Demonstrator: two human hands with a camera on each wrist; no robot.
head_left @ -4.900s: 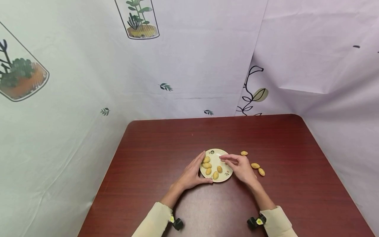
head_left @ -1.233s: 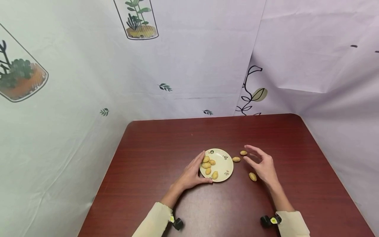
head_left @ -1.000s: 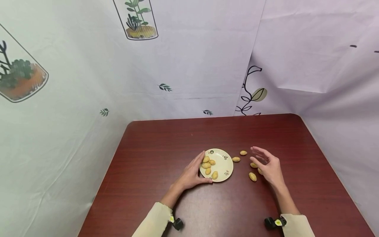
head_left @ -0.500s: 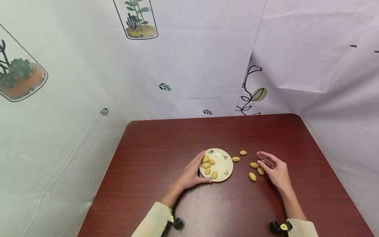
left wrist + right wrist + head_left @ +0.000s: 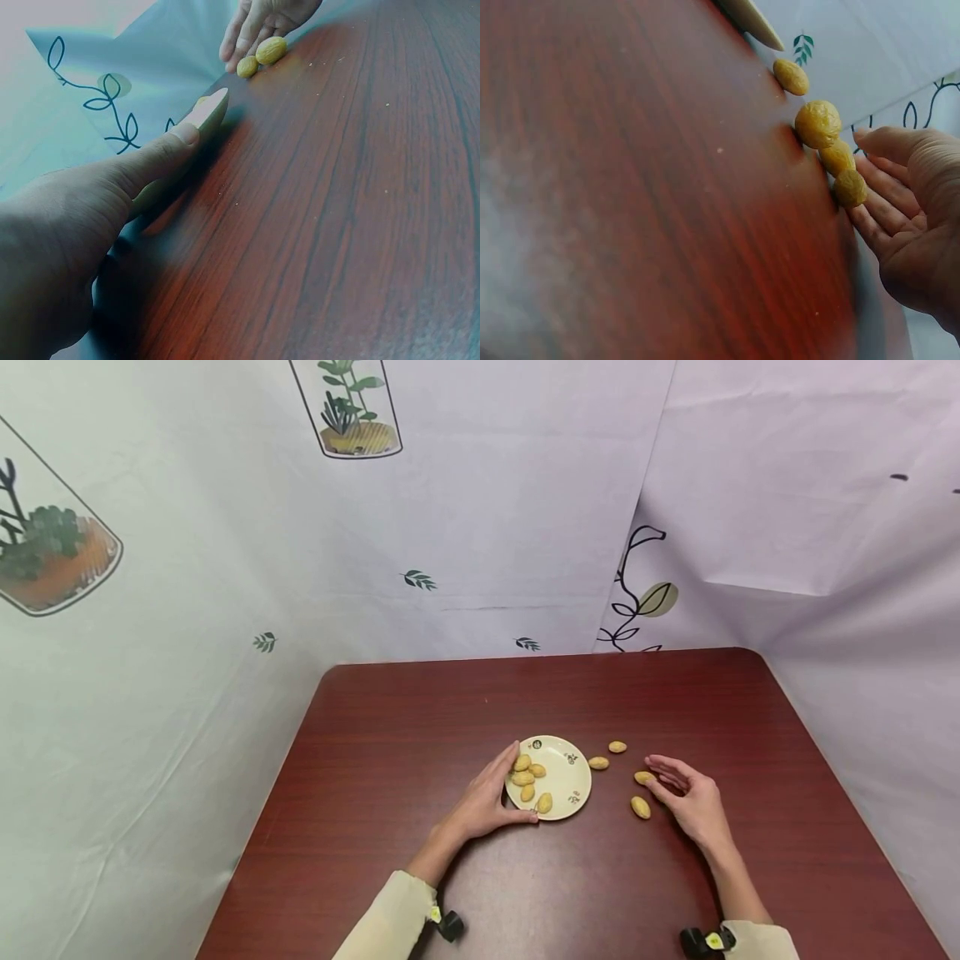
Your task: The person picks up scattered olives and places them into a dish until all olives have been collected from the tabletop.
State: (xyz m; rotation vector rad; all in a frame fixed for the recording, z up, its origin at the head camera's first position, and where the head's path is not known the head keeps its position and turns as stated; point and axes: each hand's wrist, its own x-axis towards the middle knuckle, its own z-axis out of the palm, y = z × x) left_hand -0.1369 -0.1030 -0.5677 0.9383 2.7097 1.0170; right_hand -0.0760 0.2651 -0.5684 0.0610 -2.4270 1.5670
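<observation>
A round cream plate (image 5: 561, 783) with small printed motifs sits on the table, and several small wrinkled yellow oval pieces, like dried fruit, lie on its left half. My left hand (image 5: 483, 802) holds the plate at its left side, fingers along the rim and thumb (image 5: 184, 135) on the near edge. On the table, my right hand (image 5: 693, 797) reaches in beside a yellow piece (image 5: 643, 777), its fingers extended and apart from the thumb. In the right wrist view the fingers lie just behind the yellow pieces (image 5: 850, 188); nothing is pinched.
Other loose yellow pieces lie right of the plate: one by its rim (image 5: 597, 763), one farther back (image 5: 617, 747), one nearer the front (image 5: 640, 807). The dark red wooden table (image 5: 405, 718) meets patterned cloth walls (image 5: 480, 527) at the back and sides.
Earlier my right hand was over the plate; it then moved right past the loose pieces. Since half a second ago it has shifted slightly left and nearer, covering one piece. The left hand stays put.
</observation>
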